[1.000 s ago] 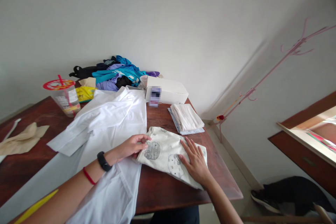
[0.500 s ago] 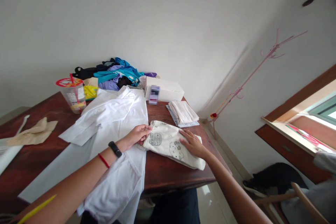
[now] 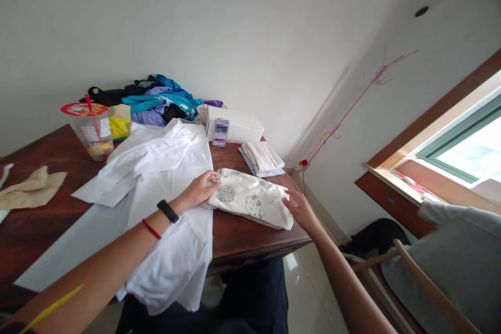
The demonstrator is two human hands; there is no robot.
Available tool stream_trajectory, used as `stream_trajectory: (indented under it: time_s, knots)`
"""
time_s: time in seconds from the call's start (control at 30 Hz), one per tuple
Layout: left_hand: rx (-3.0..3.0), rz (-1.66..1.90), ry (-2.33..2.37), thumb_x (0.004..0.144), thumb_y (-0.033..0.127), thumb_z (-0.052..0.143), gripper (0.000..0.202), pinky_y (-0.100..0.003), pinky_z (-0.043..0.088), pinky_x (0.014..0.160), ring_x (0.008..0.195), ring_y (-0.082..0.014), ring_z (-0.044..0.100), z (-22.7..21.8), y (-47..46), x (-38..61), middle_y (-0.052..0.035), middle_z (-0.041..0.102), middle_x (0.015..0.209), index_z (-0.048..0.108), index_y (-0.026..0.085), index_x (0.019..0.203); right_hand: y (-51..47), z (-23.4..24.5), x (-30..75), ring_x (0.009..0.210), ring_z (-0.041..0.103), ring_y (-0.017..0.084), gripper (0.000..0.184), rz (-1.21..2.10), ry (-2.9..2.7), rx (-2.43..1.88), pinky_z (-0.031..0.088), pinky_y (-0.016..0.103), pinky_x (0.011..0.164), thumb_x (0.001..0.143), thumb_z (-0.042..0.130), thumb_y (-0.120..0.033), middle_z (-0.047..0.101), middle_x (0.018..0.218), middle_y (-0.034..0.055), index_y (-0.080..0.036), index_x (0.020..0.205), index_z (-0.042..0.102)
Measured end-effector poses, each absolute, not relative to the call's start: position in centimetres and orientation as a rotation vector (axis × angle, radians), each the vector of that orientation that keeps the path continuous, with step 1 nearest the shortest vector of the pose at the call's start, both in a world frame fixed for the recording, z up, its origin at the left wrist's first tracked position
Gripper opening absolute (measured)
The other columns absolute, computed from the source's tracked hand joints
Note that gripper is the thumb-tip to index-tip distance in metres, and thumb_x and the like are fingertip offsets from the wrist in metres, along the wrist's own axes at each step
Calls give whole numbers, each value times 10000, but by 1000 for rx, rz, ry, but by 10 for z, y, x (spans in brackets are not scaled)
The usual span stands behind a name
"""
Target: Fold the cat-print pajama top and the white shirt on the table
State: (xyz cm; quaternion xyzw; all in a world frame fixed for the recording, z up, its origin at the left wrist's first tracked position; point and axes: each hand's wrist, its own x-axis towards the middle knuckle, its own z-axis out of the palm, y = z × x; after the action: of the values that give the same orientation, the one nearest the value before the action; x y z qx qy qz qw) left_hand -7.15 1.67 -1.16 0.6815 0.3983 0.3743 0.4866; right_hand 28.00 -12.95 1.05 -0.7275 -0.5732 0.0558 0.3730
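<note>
A folded cream garment (image 3: pixel 252 199) with a grey cartoon-cat print lies lengthwise near the front edge of the table. My left hand (image 3: pixel 199 189) pinches its left end between thumb and fingers. At the garment's right end, my right hand (image 3: pixel 302 210) touches the edge with its fingertips, fingers bent and slightly apart; its thumb is hard to see. Left of the garment, a white shirt (image 3: pixel 172 167) is spread out and hangs over the front edge, partly beneath my left forearm.
Behind the garment sit a folded white-and-blue stack (image 3: pixel 263 157) and a white box (image 3: pixel 237 122). A lidded plastic cup (image 3: pixel 92 133), a clothes heap (image 3: pixel 162 102) and a beige cloth (image 3: pixel 35 188) occupy the left. A wooden chair (image 3: pixel 426 276) with grey fabric stands right.
My right hand has slid from the top of the garment to its right edge. My left hand keeps hold of the left end. The view has shifted a little to the right.
</note>
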Motion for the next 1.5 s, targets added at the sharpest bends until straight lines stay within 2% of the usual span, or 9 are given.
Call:
stream_trajectory:
  time_s: [0.1,0.2,0.37,0.63,0.77,0.9,1.07,1.3,1.5]
  knots:
    - [1705,840,954,763,504,762,538,-254,435,600,658,-161,584,-10,15,-73,-56,671,937,654,167,1168,-138,26,226,1332,534,309,479,158,-1862,-1780,429,507,1108,906,607,-502,552,1450,138,-230,1298,645]
    - [1743,830,906,778,465,760,524,-252,434,612,634,-152,567,-6,13,-74,-30,656,857,644,163,1189,-136,32,163,1421,429,336,695,119,-2169,-1716,376,522,1148,863,699,-489,391,1596,132,-260,1484,487]
    - [1728,881,765,812,423,734,471,-253,490,667,768,-162,634,-2,12,-72,-64,624,1020,634,157,1187,-107,15,100,1502,292,382,800,-14,-2173,-1780,293,563,1176,874,676,-341,235,1671,193,-171,1578,336]
    - [1649,1001,645,793,341,759,463,-288,530,781,869,-164,652,13,9,-68,-110,642,1147,605,140,1181,-86,6,101,1479,371,331,576,152,-2070,-1779,285,499,1184,935,489,-193,443,1580,167,-129,1507,468]
    - [1520,1029,634,809,415,751,441,-312,552,818,953,-200,666,18,7,-66,-101,647,1165,618,154,1139,-82,17,116,1123,660,286,357,407,-1797,-1700,468,402,985,988,412,-283,732,1194,109,-175,1199,680]
    - [1360,1088,772,804,498,719,412,-288,560,691,894,-205,685,17,9,-68,-77,650,1117,643,177,1051,-73,28,149,879,698,296,356,705,-1136,-1546,536,402,818,928,498,-487,747,866,69,-189,899,691]
    - [1348,1045,850,794,491,713,402,-268,529,621,762,-176,688,14,12,-68,-76,686,1059,651,183,1045,-89,51,212,945,727,306,282,887,-592,-1035,593,456,884,841,627,-383,770,904,89,-184,1032,687]
    - [1364,1002,843,797,467,707,371,-247,492,583,675,-147,658,4,12,-64,-60,695,969,661,177,1023,-155,107,283,1171,677,268,267,523,-516,-837,567,517,1012,961,509,-293,753,1134,87,-189,1143,674]
    - [1366,991,834,804,468,707,375,-235,480,575,670,-137,645,-2,15,-64,-58,692,951,658,168,1024,-177,131,314,1052,719,206,176,251,-418,-808,593,412,988,969,532,-219,761,1043,68,-195,1063,679]
